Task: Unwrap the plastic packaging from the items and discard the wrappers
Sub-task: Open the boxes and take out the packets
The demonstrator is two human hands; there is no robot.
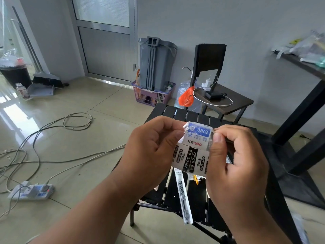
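Both my hands hold a small stack of stationery boxes in front of me, above a black slatted table (197, 117). The top one is a white and blue box (197, 135) in clear plastic film. Under it sit black and white refill boxes (190, 161) marked 20PCS 0.5. My left hand (151, 148) pinches the film at the box's left corner. My right hand (235, 161) grips the stack from the right, thumb against the top box. A single pen refill in its clear sleeve (183, 194) lies on the table below.
A grey upturned bin (154, 62) stands in a purple basket (151, 95) by the wall. A dark chair (221, 95) holds a charger and cable beside an orange bag (186, 97). Cables and a power strip (31, 191) lie on the tiled floor to the left. A black bin (15, 74) is far left.
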